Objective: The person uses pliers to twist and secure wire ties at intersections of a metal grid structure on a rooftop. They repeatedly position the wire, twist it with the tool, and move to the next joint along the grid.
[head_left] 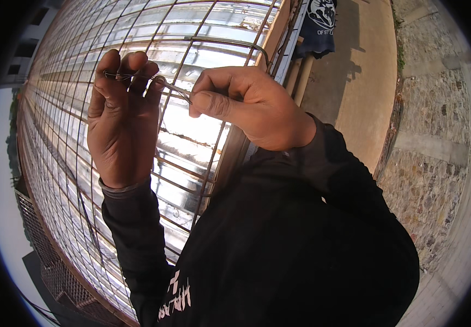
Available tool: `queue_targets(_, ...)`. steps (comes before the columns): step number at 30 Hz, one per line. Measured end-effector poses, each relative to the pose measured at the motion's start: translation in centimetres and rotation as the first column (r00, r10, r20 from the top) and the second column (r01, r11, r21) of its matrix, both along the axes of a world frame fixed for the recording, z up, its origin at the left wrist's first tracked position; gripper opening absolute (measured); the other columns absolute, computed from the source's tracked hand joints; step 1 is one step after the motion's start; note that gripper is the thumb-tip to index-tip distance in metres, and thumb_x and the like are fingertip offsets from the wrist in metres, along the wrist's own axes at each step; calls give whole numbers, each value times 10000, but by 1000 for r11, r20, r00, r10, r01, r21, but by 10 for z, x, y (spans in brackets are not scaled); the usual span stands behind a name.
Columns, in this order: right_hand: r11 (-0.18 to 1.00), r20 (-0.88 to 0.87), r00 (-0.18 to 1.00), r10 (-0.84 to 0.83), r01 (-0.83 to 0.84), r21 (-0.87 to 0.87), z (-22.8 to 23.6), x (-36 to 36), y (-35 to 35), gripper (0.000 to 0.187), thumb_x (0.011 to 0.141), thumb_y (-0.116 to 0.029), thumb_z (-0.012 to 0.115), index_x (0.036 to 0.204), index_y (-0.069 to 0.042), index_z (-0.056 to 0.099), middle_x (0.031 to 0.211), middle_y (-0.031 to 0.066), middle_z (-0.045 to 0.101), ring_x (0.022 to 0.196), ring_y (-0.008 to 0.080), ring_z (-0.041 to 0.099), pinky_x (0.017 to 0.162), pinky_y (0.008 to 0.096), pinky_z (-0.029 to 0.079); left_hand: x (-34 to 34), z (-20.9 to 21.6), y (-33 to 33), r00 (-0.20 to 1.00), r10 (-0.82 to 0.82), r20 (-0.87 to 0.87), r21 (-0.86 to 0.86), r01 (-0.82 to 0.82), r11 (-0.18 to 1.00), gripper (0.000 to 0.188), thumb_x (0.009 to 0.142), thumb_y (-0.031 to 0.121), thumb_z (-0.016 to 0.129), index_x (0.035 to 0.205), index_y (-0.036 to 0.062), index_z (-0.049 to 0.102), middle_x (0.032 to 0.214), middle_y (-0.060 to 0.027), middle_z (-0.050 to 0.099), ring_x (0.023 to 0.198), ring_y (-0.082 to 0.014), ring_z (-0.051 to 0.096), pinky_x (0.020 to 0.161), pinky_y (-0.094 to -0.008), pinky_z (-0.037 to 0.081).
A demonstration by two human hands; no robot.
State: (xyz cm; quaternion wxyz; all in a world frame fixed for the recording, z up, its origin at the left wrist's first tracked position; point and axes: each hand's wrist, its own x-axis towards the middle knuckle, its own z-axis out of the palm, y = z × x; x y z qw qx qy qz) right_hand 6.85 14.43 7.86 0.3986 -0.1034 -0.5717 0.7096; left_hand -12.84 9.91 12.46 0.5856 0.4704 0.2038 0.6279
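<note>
The left hand [121, 117] has its fingers curled around one end of a thin wire [154, 83], and the right hand [241, 106] pinches the other end between thumb and finger, so the wire stays tight between them. The wire runs sideways from hand to hand, dipping a little toward the right hand, right in front of a rusty bar grid [72, 180]. Past the right hand lie a stone wall [437, 136] and a sandy path [366, 71].

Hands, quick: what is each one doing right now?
Left hand: fingers curled shut on a thin wire.
Right hand: pinched shut on the wire's other end, over the rebar grid.
</note>
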Motion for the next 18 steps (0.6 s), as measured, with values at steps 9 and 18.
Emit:
queue_targets(9,879,-84,976,202,-218,-423,-3,28,-5,233,982,-240,582,925,-19,627,684,-54,457,576,11,343,499,187,271,2,-25,11,976,193,-102,83,-185,979,346,990,281,552,1212,23,612,1169,-93,647,1130,-233,581,898,-412,469)
queue_targets(18,851,91,995,33,20,-525,-29,36,-21,239,988,-255,566,933,-25,600,630,-88,370,523,-2,284,462,191,212,27,-46,14,925,278,-260,57,-273,960,299,955,248,624,1069,-23,677,1003,-154,701,891,-190,654,760,-305,490)
